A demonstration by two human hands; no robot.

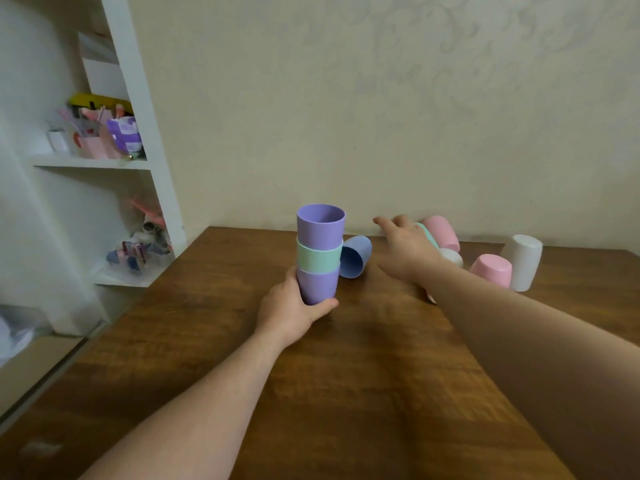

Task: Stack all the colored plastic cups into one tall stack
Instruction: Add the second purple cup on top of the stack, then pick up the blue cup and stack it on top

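Wooden table point(346, 375), left hand point(291, 311) gripping a three-cup stack point(319, 254) (purple, mint, purple), right hand point(407, 251) spread open beside loose cups point(491, 270) along the far edge.

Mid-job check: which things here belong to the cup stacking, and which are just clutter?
Job: stack in left hand; blue cup; green cup; pink cups; white cups.
Clutter: shelf items.

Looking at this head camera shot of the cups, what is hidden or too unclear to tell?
- Green cup: mostly behind the right hand; contact unclear.
- White cup by the forearm: partly covered, orientation unclear.
- Stack: base hidden by the left hand; whether it rests on the table is unclear.
- Shelf clutter: blurred.
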